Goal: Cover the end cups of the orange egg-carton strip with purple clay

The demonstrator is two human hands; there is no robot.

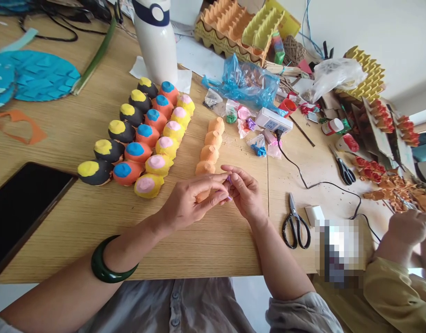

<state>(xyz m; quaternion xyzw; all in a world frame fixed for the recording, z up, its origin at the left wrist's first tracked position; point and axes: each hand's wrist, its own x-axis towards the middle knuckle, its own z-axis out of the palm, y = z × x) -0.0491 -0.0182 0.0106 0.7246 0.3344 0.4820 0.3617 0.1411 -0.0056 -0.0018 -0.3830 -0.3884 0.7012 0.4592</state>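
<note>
Small bits of purple modelling clay [229, 179] show between the fingertips of both hands. My left hand [190, 199], with a dark green bangle [109, 266] on the wrist, pinches at the clay from the left. From the right, my right hand [246, 192] grips it between thumb and curled fingers. Just behind the hands lies a strip of bare orange egg-carton cups [210, 152], its near end partly hidden by them. To the left stand rows of painted cups: black with yellow tops [121, 132], orange with blue tops [143, 134] and yellow with pink tops [164, 148].
Black-handled scissors [296, 226] lie right of my arm, near a white power strip [273, 121] with a trailing cable. Bags of coloured clay [258, 145] sit behind. A phone [26, 208], a white bottle [157, 46] and another person's hand [409, 226] are around.
</note>
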